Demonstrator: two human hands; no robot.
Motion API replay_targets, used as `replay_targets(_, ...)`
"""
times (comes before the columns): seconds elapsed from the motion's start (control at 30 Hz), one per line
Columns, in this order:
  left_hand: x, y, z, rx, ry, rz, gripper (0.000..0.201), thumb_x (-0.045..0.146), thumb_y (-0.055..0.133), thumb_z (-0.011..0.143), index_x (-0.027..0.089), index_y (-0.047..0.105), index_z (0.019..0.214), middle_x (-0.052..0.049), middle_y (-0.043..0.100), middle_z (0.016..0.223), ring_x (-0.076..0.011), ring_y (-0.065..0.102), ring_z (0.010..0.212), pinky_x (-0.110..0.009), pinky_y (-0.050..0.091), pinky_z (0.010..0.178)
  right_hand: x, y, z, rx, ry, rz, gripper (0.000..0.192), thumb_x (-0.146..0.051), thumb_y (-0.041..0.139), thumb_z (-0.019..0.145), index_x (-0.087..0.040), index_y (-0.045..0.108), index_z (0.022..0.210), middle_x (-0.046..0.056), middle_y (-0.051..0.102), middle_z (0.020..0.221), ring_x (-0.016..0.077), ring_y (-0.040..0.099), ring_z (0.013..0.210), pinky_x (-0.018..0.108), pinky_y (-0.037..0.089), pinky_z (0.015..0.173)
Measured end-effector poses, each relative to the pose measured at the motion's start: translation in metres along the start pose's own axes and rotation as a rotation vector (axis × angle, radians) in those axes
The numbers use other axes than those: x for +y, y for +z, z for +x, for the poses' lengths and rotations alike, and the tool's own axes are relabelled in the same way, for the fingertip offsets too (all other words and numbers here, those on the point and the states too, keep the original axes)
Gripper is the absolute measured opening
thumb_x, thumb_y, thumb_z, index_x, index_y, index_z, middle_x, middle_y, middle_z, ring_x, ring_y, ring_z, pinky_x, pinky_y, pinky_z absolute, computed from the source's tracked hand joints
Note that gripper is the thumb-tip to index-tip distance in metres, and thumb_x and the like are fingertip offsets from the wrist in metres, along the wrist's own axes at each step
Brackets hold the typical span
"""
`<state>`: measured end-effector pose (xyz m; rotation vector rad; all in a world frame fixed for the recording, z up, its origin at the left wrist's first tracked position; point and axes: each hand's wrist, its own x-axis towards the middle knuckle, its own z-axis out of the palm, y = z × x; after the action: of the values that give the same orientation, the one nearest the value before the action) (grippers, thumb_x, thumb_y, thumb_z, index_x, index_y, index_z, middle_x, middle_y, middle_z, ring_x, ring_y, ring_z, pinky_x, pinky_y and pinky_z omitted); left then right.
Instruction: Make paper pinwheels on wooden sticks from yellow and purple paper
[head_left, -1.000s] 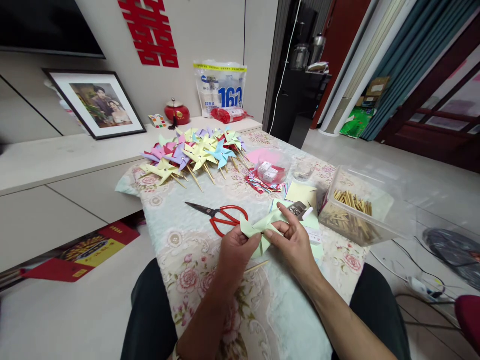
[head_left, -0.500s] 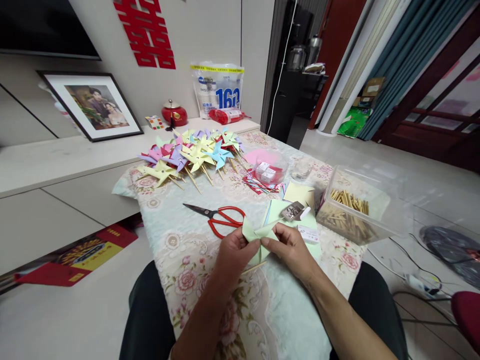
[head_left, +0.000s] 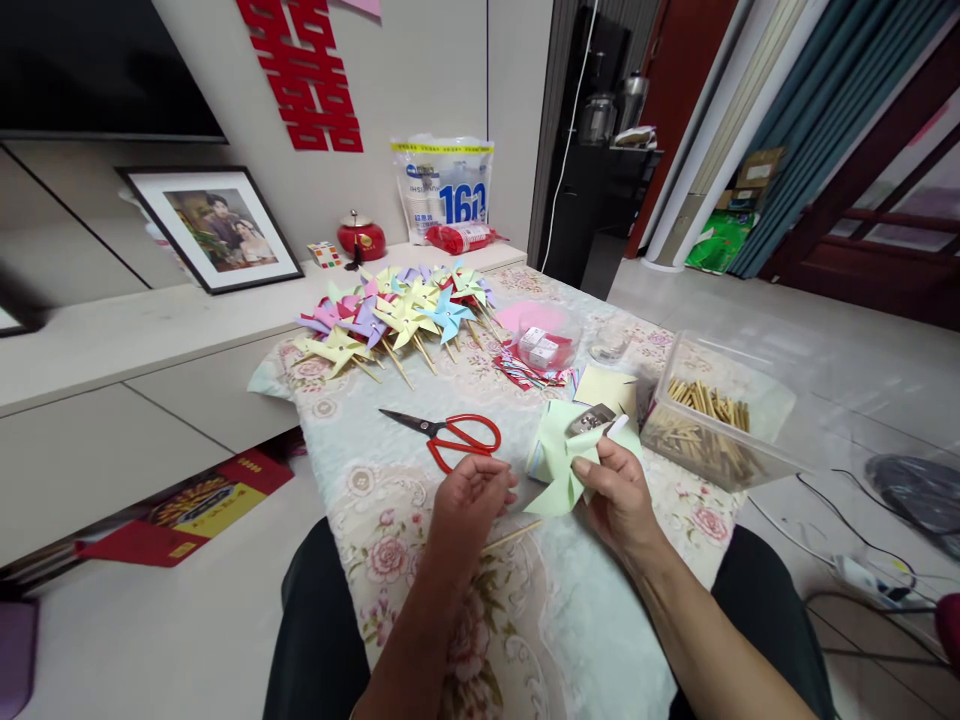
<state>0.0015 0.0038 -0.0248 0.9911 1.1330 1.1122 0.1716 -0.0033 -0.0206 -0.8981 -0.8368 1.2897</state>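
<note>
My right hand (head_left: 619, 495) pinches a pale green folded paper pinwheel (head_left: 556, 468) just above the flowered tablecloth (head_left: 390, 500). My left hand (head_left: 466, 500) hovers to its left with fingers curled in, apart from the paper; nothing shows between them. A thin wooden stick (head_left: 514, 537) lies on the cloth between and below both hands. Red-handled scissors (head_left: 454, 436) rest just beyond my left hand. A small open box of metal pins (head_left: 590, 420) sits on green paper sheets beyond my right hand.
A pile of coloured pinwheels on sticks (head_left: 397, 312) lies at the table's far left. A clear box of wooden sticks (head_left: 709, 432) stands at right. A clear bowl with small white boxes (head_left: 544, 346), a glass (head_left: 609, 345) and yellow paper (head_left: 604, 386) sit mid-table.
My left hand has let go of the green pinwheel, and my right hand has carried it a little to the right. The view has shifted slightly.
</note>
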Motion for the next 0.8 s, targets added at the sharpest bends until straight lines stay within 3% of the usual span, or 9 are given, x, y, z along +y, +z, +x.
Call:
replay_targets(0.07, -0.003, -0.001, -0.009, -0.026, 0.068, 0.283, 0.013, 0.030, 0.067, 0.078, 0.018, 0.063, 0.080, -0.002, 0.066, 0.067, -0.0156, 0.059, 0.060, -0.026, 0.044, 0.058, -0.004, 0.002, 0.001, 0.021, 0.018, 0.046, 0.024, -0.036, 0.079, 0.064, -0.020, 0.073, 0.080, 0.004, 0.073, 0.069, 0.0248, 0.069, 0.068, 0.037, 0.056, 0.066)
replay_targets(0.13, -0.008, -0.001, -0.021, -0.083, 0.240, 0.693, 0.005, 0.019, 0.063, 0.078, 0.018, 0.066, 0.082, -0.005, 0.067, 0.078, -0.0195, 0.062, 0.071, -0.031, 0.046, 0.066, -0.007, 0.002, 0.001, 0.025, 0.022, 0.054, 0.023, -0.037, 0.078, 0.063, -0.020, 0.071, 0.076, 0.005, 0.072, 0.067, 0.0256, 0.070, 0.069, 0.039, 0.057, 0.068)
replay_targets(0.2, -0.018, 0.000, -0.032, -0.128, 0.463, 1.053, 0.019, 0.010, 0.062, 0.077, 0.018, 0.068, 0.092, -0.008, 0.068, 0.095, -0.0251, 0.062, 0.090, -0.036, 0.047, 0.077, -0.008, 0.003, 0.001, 0.025, 0.023, 0.047, 0.023, -0.038, 0.078, 0.064, -0.020, 0.069, 0.075, 0.005, 0.072, 0.066, 0.0265, 0.070, 0.070, 0.041, 0.057, 0.070)
replay_targets(0.27, -0.030, 0.000, -0.039, -0.102, 0.622, 1.349, 0.020, 0.004, 0.058, 0.078, 0.018, 0.069, 0.088, -0.008, 0.066, 0.091, -0.0262, 0.060, 0.086, -0.038, 0.046, 0.074, -0.009, 0.002, 0.001, 0.026, 0.022, 0.042, 0.024, -0.040, 0.078, 0.064, -0.021, 0.069, 0.075, 0.005, 0.071, 0.065, 0.0270, 0.071, 0.070, 0.042, 0.057, 0.070)
replay_targets(0.4, -0.041, -0.003, -0.039, -0.065, 0.810, 1.578, 0.024, 0.000, 0.051, 0.083, 0.017, 0.067, 0.079, -0.008, 0.064, 0.079, -0.0249, 0.058, 0.077, -0.038, 0.044, 0.070, -0.011, 0.000, -0.001, -0.009, 0.034, 0.087, 0.026, -0.042, 0.080, 0.062, -0.021, 0.067, 0.071, 0.004, 0.069, 0.062, 0.0248, 0.067, 0.063, 0.041, 0.056, 0.067)
replay_targets(0.47, -0.034, -0.006, -0.035, -0.132, 0.771, 1.526, 0.024, 0.000, 0.051, 0.083, 0.018, 0.066, 0.078, -0.008, 0.065, 0.079, -0.0238, 0.059, 0.077, -0.035, 0.043, 0.069, -0.012, -0.002, -0.002, -0.042, 0.047, 0.110, 0.027, -0.042, 0.080, 0.062, -0.021, 0.066, 0.072, 0.003, 0.066, 0.059, 0.0216, 0.063, 0.055, 0.039, 0.055, 0.063)
replay_targets(0.53, -0.021, -0.007, -0.029, -0.179, 0.631, 1.328, 0.023, 0.002, 0.051, 0.082, 0.019, 0.065, 0.077, -0.007, 0.065, 0.079, -0.0210, 0.059, 0.074, -0.032, 0.042, 0.066, -0.013, -0.003, -0.004, -0.082, 0.072, 0.109, 0.030, -0.044, 0.081, 0.061, -0.022, 0.065, 0.072, 0.001, 0.062, 0.056, 0.0184, 0.056, 0.049, 0.037, 0.052, 0.059)
replay_targets(0.7, 0.006, 0.000, -0.020, -0.084, 0.034, 0.382, 0.010, 0.029, 0.064, 0.078, 0.020, 0.064, 0.075, -0.001, 0.063, 0.061, -0.0162, 0.057, 0.054, -0.026, 0.041, 0.054, -0.017, -0.002, -0.010, -0.140, 0.135, 0.133, 0.036, -0.045, 0.087, 0.054, -0.022, 0.063, 0.069, -0.002, 0.058, 0.053, 0.0147, 0.048, 0.044, 0.030, 0.043, 0.051)
replay_targets(0.8, 0.014, 0.009, -0.019, -0.065, -0.121, -0.043, 0.022, 0.037, 0.072, 0.072, 0.018, 0.062, 0.077, 0.001, 0.060, 0.052, -0.0119, 0.050, 0.044, -0.023, 0.037, 0.047, -0.017, -0.003, -0.012, -0.233, 0.152, 0.129, 0.032, -0.042, 0.087, 0.059, -0.022, 0.065, 0.070, -0.001, 0.060, 0.055, 0.0145, 0.049, 0.047, 0.028, 0.039, 0.049)
